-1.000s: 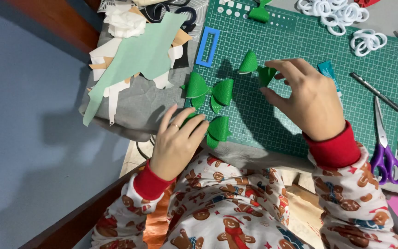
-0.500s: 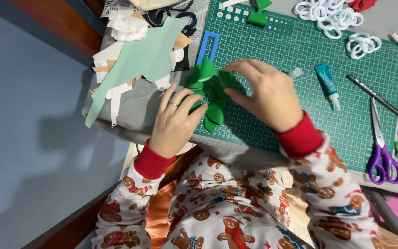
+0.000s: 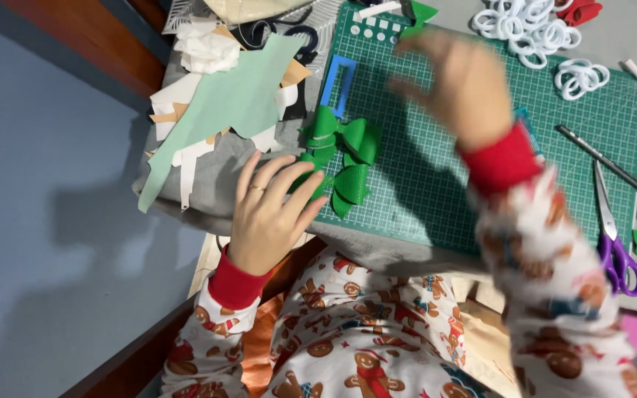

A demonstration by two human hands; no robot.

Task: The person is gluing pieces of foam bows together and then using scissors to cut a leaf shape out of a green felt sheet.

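Left hand [image 3: 270, 217] is laid flat, fingers spread, at the near-left edge of the green cutting mat [image 3: 436, 169] — fingertips touch the lower left of the green bow pieces [image 3: 340, 151]; nothing is gripped. A ring is seen on one finger. Right hand [image 3: 455, 85] is raised above the mat's far side, motion-blurred, fingers loosely spread — nothing is seen held. Bow pieces are clustered on the mat's left part, just below a blue rectangular frame [image 3: 342, 82]. Pale green sheet scraps [image 3: 223, 110] are piled left of the mat. Purple-handled scissors [image 3: 617, 236] lie at right, white rings [image 3: 532, 22] far right.
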